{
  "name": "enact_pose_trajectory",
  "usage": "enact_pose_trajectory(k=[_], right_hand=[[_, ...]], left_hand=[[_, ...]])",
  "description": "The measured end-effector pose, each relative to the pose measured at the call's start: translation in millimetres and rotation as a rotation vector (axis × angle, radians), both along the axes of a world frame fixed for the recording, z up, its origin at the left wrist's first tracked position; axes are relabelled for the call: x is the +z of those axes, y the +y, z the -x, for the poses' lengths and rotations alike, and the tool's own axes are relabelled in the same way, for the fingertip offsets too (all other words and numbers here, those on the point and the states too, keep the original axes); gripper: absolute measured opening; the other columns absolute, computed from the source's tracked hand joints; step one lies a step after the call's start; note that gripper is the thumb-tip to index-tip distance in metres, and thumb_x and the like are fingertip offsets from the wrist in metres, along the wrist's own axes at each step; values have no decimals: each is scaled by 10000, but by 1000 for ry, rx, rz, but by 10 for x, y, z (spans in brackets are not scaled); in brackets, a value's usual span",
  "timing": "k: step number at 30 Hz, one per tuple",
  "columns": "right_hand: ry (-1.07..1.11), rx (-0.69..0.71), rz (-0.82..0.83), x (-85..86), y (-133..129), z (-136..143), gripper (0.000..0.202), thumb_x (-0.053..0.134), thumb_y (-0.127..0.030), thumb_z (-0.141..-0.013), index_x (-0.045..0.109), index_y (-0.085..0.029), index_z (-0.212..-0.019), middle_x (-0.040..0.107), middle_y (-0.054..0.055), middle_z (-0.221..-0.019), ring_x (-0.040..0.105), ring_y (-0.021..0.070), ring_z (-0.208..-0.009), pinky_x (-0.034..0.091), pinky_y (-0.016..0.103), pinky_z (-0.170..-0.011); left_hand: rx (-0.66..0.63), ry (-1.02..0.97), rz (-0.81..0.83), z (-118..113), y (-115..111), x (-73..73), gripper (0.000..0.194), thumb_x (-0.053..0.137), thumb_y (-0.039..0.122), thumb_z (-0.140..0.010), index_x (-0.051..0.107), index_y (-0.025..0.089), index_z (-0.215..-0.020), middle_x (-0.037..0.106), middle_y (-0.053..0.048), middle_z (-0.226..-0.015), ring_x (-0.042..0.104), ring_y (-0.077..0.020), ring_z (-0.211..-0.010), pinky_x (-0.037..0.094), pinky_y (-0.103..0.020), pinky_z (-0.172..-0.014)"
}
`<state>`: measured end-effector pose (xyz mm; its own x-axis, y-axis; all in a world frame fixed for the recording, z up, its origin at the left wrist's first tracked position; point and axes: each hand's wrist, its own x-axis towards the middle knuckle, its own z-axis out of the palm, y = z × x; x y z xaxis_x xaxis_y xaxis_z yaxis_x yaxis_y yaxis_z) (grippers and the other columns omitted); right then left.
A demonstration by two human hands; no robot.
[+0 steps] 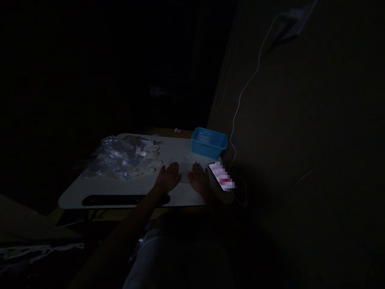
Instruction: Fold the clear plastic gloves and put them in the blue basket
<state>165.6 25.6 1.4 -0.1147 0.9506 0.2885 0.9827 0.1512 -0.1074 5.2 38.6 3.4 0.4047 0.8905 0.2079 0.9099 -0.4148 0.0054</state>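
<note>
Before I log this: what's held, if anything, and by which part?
Nothing looks gripped: the left hand and right hand lie palms down by a pale sheet.

Beyond the right hand, a basin obstructs.

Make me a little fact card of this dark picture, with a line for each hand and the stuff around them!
Light: very dim
Left hand: palm down, fingers stretched, left of a faint flat piece
Right hand: palm down, on the piece's other side
Surface: white table
Far left: crinkled clear plastic; pale pieces beside it, too dim to name
Right: phone, screen lit
Beyond phone: blue basin
Upper right: white cable, hanging
</note>
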Motion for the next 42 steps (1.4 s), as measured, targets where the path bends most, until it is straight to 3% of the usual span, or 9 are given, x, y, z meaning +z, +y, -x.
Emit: enact_pose_trajectory(k=[6, 12, 16, 22, 31, 37, 42], right_hand=[[11, 3, -10, 4, -21, -5, 529, 204, -390, -901, 371, -95, -1307, 329, 133, -1381, 281, 215, -1288, 195, 467, -1028], [19, -10, 19, 42, -37, 15, 549, 179, -397, -900, 349, -85, -1319, 314, 139, -1388, 271, 214, -1292, 176, 461, -1037], [19, -23, 54, 33, -17, 30, 556, 191, -402, -895, 327, -83, -1330, 298, 134, -1399, 249, 214, -1300, 170, 472, -1036], [-19, -7, 70, -4, 5, 9, 494, 190, -308, -896, 320, -132, -1338, 285, 100, -1412, 233, 204, -1307, 143, 466, -1043], [27, -9, 18, 41, -40, 24, 521, 189, -357, -900, 348, -94, -1320, 321, 128, -1389, 250, 195, -1300, 154, 445, -1044], [17, -20, 20, 38, -32, 20, 525, 202, -366, -896, 337, -94, -1325, 321, 126, -1391, 271, 203, -1291, 177, 453, -1036], [39, -3, -5, 8, -4, 14, 507, 217, -360, -896, 371, -104, -1306, 354, 119, -1376, 295, 211, -1279, 189, 473, -1031]], left_hand=[[105, -71, -72, 11, 11, -16, 538, 169, 380, -892, 418, 73, -1257, 407, -156, -1338, 328, -229, -1263, 269, -396, -1010], [79, -155, -179, 14, -1, 17, 464, 234, 308, -876, 428, 116, -1251, 447, -129, -1314, 344, -236, -1251, 286, -432, -1002], [99, -124, -159, -222, 25, 72, 449, 313, 238, -838, 429, 94, -1247, 443, -147, -1312, 355, -256, -1241, 277, -445, -1009], [-16, -76, 14, -579, 108, 44, 446, 341, 139, -809, 440, 66, -1238, 449, -145, -1308, 394, -200, -1221, 314, -322, -999], [79, 3, 62, -268, 79, 6, 519, 224, 337, -878, 323, 92, -1325, 290, -120, -1408, 261, -229, -1297, 221, -422, -1038], [92, -10, 22, -28, 51, 8, 529, 162, 338, -885, 308, 97, -1333, 296, -110, -1406, 274, -215, -1292, 227, -430, -1026], [97, -4, -13, -14, 31, 3, 508, 186, 319, -881, 319, 121, -1330, 316, -113, -1396, 288, -213, -1286, 211, -431, -1028]])
